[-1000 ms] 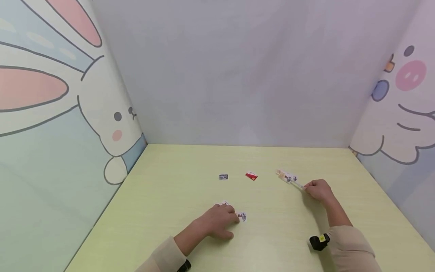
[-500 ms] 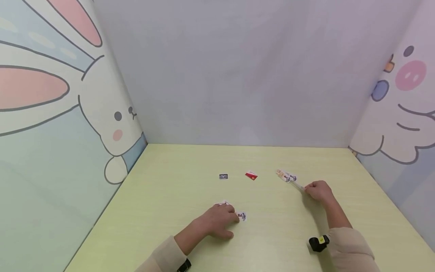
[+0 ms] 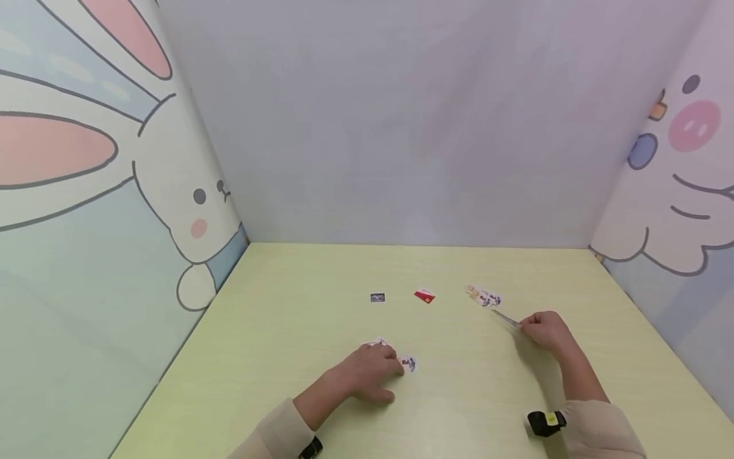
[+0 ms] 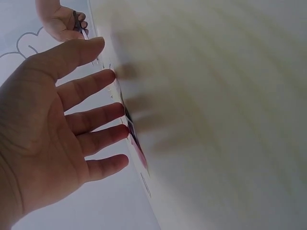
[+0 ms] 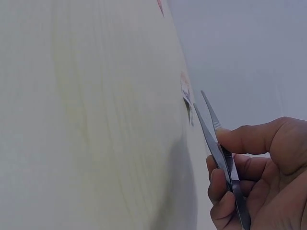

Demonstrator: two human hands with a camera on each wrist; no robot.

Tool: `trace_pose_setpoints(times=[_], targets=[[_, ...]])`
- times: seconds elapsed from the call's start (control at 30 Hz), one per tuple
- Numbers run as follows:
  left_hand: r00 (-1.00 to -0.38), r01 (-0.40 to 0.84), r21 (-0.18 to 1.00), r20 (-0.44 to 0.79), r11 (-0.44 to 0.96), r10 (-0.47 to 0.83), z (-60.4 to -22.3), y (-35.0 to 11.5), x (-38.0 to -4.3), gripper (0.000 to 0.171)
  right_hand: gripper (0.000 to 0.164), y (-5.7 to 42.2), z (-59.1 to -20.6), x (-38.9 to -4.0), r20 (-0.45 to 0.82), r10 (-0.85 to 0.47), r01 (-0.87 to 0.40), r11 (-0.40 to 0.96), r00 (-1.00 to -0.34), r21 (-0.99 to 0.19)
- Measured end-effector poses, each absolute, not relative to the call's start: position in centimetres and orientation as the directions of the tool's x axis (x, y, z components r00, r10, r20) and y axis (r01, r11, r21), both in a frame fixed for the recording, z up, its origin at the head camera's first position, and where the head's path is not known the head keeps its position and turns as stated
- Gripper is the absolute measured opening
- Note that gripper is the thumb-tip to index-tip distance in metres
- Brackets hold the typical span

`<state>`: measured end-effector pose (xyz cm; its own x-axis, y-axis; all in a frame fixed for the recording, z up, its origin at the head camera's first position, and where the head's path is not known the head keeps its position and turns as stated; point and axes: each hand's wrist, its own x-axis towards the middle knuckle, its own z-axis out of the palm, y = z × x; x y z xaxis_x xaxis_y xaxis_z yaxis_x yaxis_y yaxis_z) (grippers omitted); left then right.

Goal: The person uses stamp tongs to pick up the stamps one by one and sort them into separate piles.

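Observation:
My right hand [image 3: 547,331] pinches metal tweezers [image 5: 241,211] between thumb and fingers. Their two tips stand apart in the right wrist view, with nothing between them. Just beyond the tips lies a cluster of small printed paper pieces [image 3: 484,297], one of them lifting at its edge in the right wrist view. My left hand [image 3: 367,373] rests on the table, fingers spread and nearly straight. Its fingertips [image 4: 120,109] lie on small flat printed pieces; one white piece with a dark print [image 3: 408,364] sticks out beside them, another white piece [image 3: 376,342] behind. The rest is hidden beneath the hand.
Toward the back of the pale wooden table [image 3: 309,274] lie a small dark picture card [image 3: 377,298] and a red-and-white card [image 3: 424,296]. A grey backdrop stands behind, with cartoon-printed side panels [image 3: 189,191] left and right.
The tweezers have drawn back from the paper cluster, toward me and slightly right, and their tips have come off the pieces. My left hand and the other cards have stayed in place.

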<state>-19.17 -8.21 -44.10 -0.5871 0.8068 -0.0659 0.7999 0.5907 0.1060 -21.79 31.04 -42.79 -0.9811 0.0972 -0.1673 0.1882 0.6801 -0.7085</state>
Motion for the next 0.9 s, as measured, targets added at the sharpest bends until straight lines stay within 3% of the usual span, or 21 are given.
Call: trace_pose_setpoints(times=[0.47,0.9], targets=[[-0.6,0.794,0.071,-0.058,0.603,0.798,-44.1,-8.5,-18.8,0.04,0.019,29.1,-42.1,-20.3,-0.219,0.059,0.208,0.611,-0.974,-0.764],[-0.587,0.804,0.069,-0.063,0.59,0.807,-43.9,-8.4,-19.0,0.039,0.015,27.6,-42.4,-19.5,-0.184,0.022,0.159,0.608,-0.983,-0.778]])
